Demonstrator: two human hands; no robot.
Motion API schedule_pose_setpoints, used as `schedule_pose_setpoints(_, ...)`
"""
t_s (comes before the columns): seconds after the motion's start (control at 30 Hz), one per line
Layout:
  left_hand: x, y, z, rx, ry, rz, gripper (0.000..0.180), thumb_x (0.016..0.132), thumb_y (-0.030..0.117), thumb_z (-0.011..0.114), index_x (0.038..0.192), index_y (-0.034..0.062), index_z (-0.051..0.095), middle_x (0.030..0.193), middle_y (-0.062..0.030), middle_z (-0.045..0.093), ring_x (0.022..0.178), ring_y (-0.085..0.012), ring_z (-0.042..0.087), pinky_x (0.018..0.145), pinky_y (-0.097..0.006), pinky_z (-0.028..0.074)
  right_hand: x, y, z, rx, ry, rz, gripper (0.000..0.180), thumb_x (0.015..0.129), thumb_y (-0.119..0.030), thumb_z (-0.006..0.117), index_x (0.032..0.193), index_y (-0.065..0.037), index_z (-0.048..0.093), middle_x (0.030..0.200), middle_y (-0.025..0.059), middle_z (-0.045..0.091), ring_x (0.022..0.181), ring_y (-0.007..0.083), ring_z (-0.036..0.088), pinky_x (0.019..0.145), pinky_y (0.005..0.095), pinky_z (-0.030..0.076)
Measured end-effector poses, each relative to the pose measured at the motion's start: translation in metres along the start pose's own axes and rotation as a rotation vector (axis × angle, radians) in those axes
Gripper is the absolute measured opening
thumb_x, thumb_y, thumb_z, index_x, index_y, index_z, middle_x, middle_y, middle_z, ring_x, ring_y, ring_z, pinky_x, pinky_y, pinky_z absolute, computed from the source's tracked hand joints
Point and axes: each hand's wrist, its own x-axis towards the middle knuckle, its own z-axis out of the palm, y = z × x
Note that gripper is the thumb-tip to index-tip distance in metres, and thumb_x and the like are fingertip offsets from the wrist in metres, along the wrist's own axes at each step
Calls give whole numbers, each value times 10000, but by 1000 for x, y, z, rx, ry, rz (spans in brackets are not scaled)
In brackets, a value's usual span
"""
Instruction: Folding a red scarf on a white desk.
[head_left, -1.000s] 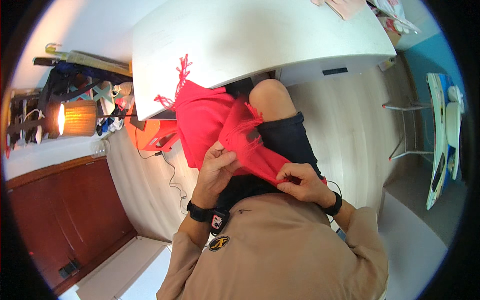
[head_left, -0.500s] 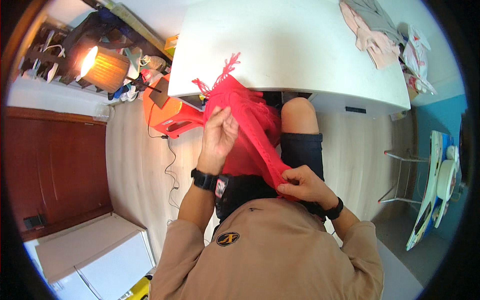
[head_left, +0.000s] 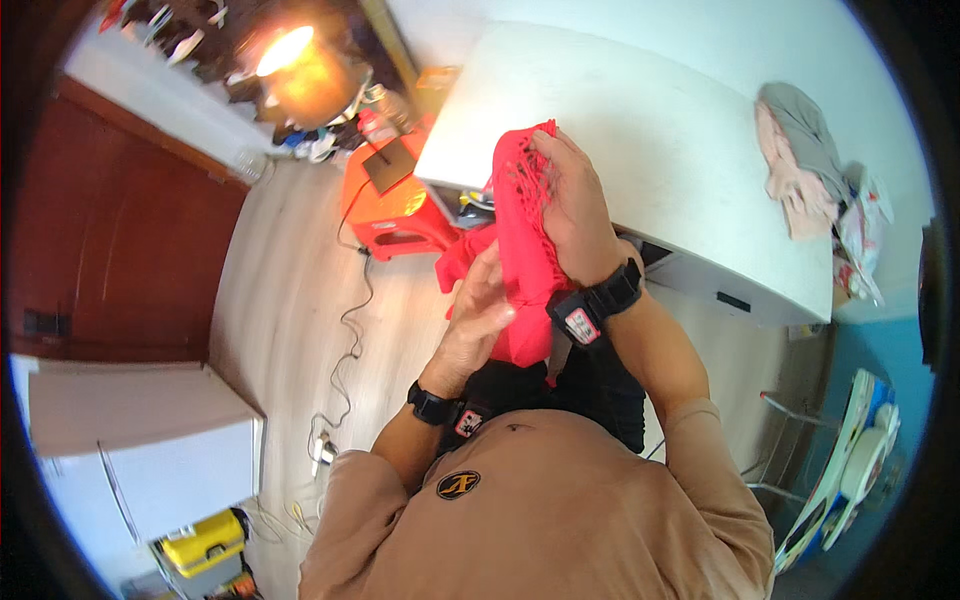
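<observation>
Since the earlier frame, the right hand [head_left: 580,210] has gone from lower in the picture than the left hand [head_left: 478,320] to above it, and the red fringed cloth [head_left: 528,265] now rises in a narrow bundle between them. At the far left of the frame is a dark red door [head_left: 120,230], with a white cabinet [head_left: 180,460] below it and a yellow-and-grey box [head_left: 205,545] at the lower left. A glowing lamp [head_left: 310,88] shows at the upper left (its bright end washes out the detail), and below it comes an orange stool [head_left: 370,208]. Near the centre, the left hand lies along the cloth's left side, thumb toward the camera; whether it pinches the fabric I cannot tell. The cloth's fringe hangs over the front near its upper end, where the right hand is closed on the right edge, fingers bent at the top. Behind stands the white table [head_left: 660,130], with grey and pink clothing [head_left: 805,150] at its far end and a plastic bag [head_left: 868,225] just beside that. A board with metal legs [head_left: 850,480] stands at the lower right.
</observation>
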Motion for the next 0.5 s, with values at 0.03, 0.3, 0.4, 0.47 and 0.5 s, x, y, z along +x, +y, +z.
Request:
schedule_pose_setpoints(0.03,-2,1,-3,90,31,56,751,765,120,656,1393,31,255,1355,-106,416,1247,-222,409,1041,-375,314,12,14,2,74,41,42,58,846,-21,512,885,-38,552,840,55,586,760,144,591,676,262,495)
schedule_pose_setpoints(0.3,-24,-4,-34,15,461,-67,456,856,-28,530,1289,16,396,1143,-126,593,1008,-206,596,890,-337,481,48,91,-27,-213,32,407,204,903,-140,526,1070,-25,549,998,85,619,919,171,600,804,308,494)
schedule_pose_setpoints(0.4,-29,-1,-46,-93,491,-73,343,900,40,496,1240,16,456,1152,-123,587,1022,-206,589,914,-345,469,33,83,-39,-355,-75,454,259,905,-139,524,1134,-18,530,1050,87,610,960,174,592,827,297,480)
schedule_pose_setpoints(0.47,-31,1,-51,-149,498,-64,328,907,58,490,1231,16,466,1155,-121,586,1030,-205,585,922,-347,464,17,74,-42,-336,-129,435,349,840,-162,597,1145,-2,537,1059,89,588,965,164,568,858,280,441)
schedule_pose_setpoints(0.5,-31,2,-52,-229,480,-106,314,914,76,484,1223,17,475,1157,-120,585,1037,-205,582,931,-348,458,8,68,-43,-470,-222,282,383,826,-154,609,1162,7,524,1077,88,582,988,169,561,879,289,433)
